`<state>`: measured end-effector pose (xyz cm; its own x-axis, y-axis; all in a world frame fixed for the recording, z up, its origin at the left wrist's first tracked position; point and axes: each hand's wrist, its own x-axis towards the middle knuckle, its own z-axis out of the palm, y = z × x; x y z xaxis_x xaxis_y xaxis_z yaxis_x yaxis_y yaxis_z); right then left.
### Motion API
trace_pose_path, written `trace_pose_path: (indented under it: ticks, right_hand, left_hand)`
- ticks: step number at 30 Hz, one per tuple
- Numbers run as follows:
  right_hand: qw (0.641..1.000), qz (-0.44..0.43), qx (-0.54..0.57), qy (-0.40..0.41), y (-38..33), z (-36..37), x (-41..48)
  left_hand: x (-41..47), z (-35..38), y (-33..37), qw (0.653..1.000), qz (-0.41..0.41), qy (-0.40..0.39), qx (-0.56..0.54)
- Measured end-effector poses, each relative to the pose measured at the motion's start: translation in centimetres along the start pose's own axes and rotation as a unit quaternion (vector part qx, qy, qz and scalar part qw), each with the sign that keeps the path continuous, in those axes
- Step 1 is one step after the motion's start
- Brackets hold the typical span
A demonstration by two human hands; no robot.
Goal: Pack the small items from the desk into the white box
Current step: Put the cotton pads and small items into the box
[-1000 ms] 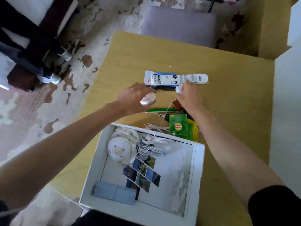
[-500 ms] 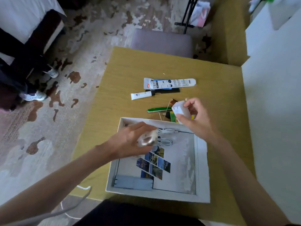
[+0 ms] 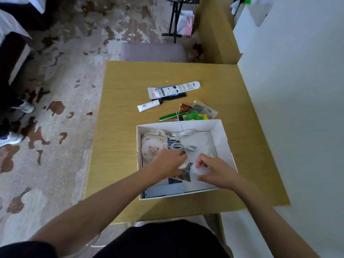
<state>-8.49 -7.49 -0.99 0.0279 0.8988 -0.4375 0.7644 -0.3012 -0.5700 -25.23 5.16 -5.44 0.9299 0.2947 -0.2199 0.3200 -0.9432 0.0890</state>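
Note:
The white box (image 3: 224, 138) sits on the wooden desk (image 3: 128, 86) near its front edge. Both hands are low inside the box. My left hand (image 3: 168, 164) grips a small rounded beige item (image 3: 183, 165). My right hand (image 3: 216, 173) holds a small white plug-like block (image 3: 198, 171). In the box lie round bear-print pads (image 3: 151, 150), coiled white cables (image 3: 183, 139) and photo cards (image 3: 184, 177). On the desk behind the box lie a large white tube (image 3: 174, 89), a small white tube (image 3: 149, 105), a black pen (image 3: 173, 98), a green pen (image 3: 170, 116), green tea bags (image 3: 191, 116) and a clear pouch (image 3: 204, 108).
A grey chair seat (image 3: 153, 52) stands behind the desk. A white wall (image 3: 297, 90) runs along the right. A patterned carpet (image 3: 61, 90) lies to the left, with a person's shoes (image 3: 11, 139) at the far left edge. A black stand (image 3: 176, 19) is at the back.
Both hands came back from the far desk items and lowered into the box, each carrying its item. The camera tilted, so the box now looks farther away.

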Motion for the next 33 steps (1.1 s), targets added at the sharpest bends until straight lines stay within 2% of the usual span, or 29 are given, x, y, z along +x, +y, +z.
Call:
trace_pose_path:
  ticks: [2, 6, 10, 14, 21, 22, 24, 26, 28, 29, 30, 32, 33]
  right_hand:
    - [1.000, 0.005, -0.007, -0.017, 0.3, 0.3, 0.2]
    - [0.998, -0.004, -0.025, -0.051, 0.6, 0.7, 0.9]
    - [0.992, -0.026, -0.041, -0.114, 0.1, 1.1, 1.8]
    - [0.987, -0.063, -0.021, -0.146, -0.5, 1.5, 2.4]
    - [0.979, -0.072, -0.013, -0.190, 0.1, 1.0, 2.8]
    - [0.982, -0.070, -0.010, -0.177, 0.3, 0.9, 2.8]
    - [0.994, -0.070, 0.007, -0.086, 0.9, 0.5, 3.1]
    - [0.996, -0.069, 0.020, 0.044, 1.5, 0.4, 3.9]
    - [0.990, -0.076, -0.014, 0.121, 1.8, 0.3, 5.0]
    - [0.986, -0.085, -0.044, 0.135, 1.9, 0.4, 5.5]
    - [0.982, -0.096, -0.079, 0.143, 1.8, 0.5, 6.1]
    - [0.970, -0.119, -0.139, 0.162, 1.9, 0.7, 6.9]
    - [0.965, -0.129, -0.154, 0.170, 2.1, 0.7, 7.2]
  left_hand:
    - [-0.4, 0.4, -0.1, 1.000, -0.008, 0.018, 0.010]
    - [-1.6, 0.1, -0.4, 0.995, -0.043, 0.059, -0.074]
    - [-2.5, -1.0, -0.6, 0.987, -0.102, 0.079, -0.097]
    - [-3.5, -1.7, -0.4, 0.983, -0.078, 0.111, -0.123]
    - [-5.2, -1.9, -0.7, 0.986, -0.089, 0.050, -0.132]
    - [-5.3, -2.0, -0.8, 0.985, -0.091, 0.051, -0.138]
    - [-5.1, -2.3, -0.8, 0.968, -0.109, 0.080, -0.212]
    - [-4.7, -2.7, -0.5, 0.911, -0.149, 0.128, -0.363]
    - [-3.8, -2.7, -0.1, 0.871, -0.190, 0.143, -0.429]
    - [-3.3, -2.7, 0.1, 0.877, -0.207, 0.122, -0.416]
    - [-2.7, -2.6, 0.3, 0.897, -0.220, 0.089, -0.372]
    - [-1.7, -1.9, 0.7, 0.953, -0.211, 0.015, -0.218]
    - [-1.4, -1.6, 0.9, 0.967, -0.197, -0.009, -0.159]
